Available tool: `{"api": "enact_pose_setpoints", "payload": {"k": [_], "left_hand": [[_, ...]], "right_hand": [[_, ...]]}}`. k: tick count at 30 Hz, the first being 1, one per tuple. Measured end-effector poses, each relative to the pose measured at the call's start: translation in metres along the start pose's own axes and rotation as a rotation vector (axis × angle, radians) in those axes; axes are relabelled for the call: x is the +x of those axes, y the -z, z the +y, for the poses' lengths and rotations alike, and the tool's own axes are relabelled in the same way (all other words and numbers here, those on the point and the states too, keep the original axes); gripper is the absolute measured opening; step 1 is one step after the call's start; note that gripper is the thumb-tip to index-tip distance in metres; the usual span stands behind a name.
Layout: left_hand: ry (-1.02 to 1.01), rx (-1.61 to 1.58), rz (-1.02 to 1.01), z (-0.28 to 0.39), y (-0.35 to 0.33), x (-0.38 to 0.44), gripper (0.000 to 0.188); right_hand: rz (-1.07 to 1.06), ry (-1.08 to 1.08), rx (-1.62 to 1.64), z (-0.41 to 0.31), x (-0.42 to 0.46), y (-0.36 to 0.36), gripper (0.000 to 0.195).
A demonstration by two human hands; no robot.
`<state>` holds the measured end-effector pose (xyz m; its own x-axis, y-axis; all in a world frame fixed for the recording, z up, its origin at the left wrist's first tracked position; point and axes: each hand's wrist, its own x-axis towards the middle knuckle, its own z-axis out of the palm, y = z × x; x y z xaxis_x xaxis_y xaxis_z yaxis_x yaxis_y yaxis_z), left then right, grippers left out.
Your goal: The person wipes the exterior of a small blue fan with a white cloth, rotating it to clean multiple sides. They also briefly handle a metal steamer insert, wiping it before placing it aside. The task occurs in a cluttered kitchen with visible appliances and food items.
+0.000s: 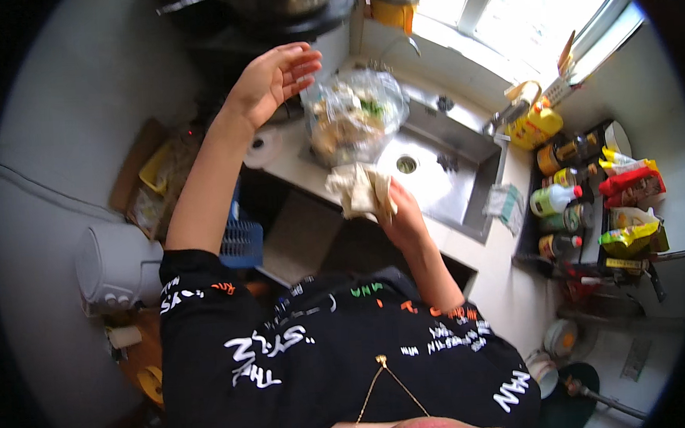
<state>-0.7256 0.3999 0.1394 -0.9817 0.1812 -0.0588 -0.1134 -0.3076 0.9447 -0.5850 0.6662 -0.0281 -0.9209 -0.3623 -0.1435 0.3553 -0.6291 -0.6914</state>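
Observation:
My right hand (405, 213) grips a crumpled cream cloth (360, 191) in front of the counter's edge. My left hand (280, 78) is raised to the left with its fingers a little curled and apart, and nothing is in it. Between and beyond the hands stands a full clear plastic bag (343, 118), with pale and green food scraps showing through. It covers the left part of a stainless steel sink (463, 193), whose drain (407, 164) is in sight. The cloth is just below the bag; whether they touch I cannot tell.
A rack of bottles (554, 200) and packets lines the right wall near a hanging knife (655, 282). A yellow jug (535, 127) stands behind the sink's right corner. A cloth (505, 205) lies on the right counter. Left are a blue basket (242, 242) and a grey appliance (116, 269).

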Motion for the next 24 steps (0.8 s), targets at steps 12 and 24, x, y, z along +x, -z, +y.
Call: {"api": "enact_pose_setpoints", "payload": {"k": [12,24], "left_hand": [[0.109,0.057,0.107,-0.125,0.005,-0.165,0.037],[0.015,0.032,0.546,-0.222,0.056,-0.263,0.023]], "right_hand": [[-0.332,-0.214,0.305,0.035,0.031,-0.034,0.040],[-0.177,-0.368,-0.441,0.113,-0.004,-0.064,0.015]]}}
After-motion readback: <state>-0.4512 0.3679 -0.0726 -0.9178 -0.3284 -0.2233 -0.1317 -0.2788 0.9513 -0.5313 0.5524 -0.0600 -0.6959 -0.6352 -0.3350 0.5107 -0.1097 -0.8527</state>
